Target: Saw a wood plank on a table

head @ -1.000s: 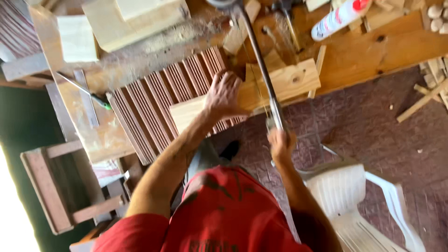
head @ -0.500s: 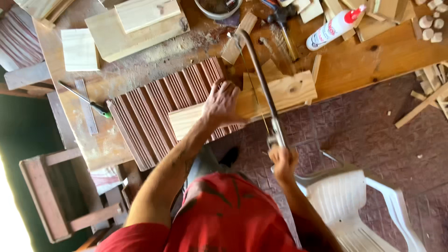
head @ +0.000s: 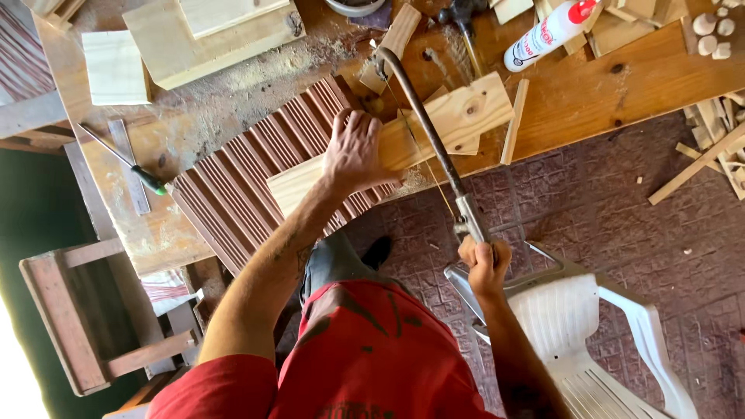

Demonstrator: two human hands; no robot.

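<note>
My left hand (head: 353,153) presses flat on a pale wooden plank (head: 434,128) that lies across a ribbed reddish-brown board (head: 240,186) at the workbench edge. My right hand (head: 485,264) grips the handle of a metal-framed hand saw (head: 431,136). The saw's frame arcs over the plank and its thin blade runs at the plank's edge. Sawdust lies on the bench beside the cut. My red shirt fills the bottom of the view.
A white glue bottle (head: 547,32) with a red cap, a hammer (head: 464,23), wood offcuts (head: 706,147) and a screwdriver (head: 128,161) lie on the wooden bench (head: 621,93). A white plastic chair (head: 597,349) stands at my right, a wooden stool (head: 85,318) at my left.
My right hand has pulled the saw back toward me, away from the bench. My left hand stays pressed on the plank.
</note>
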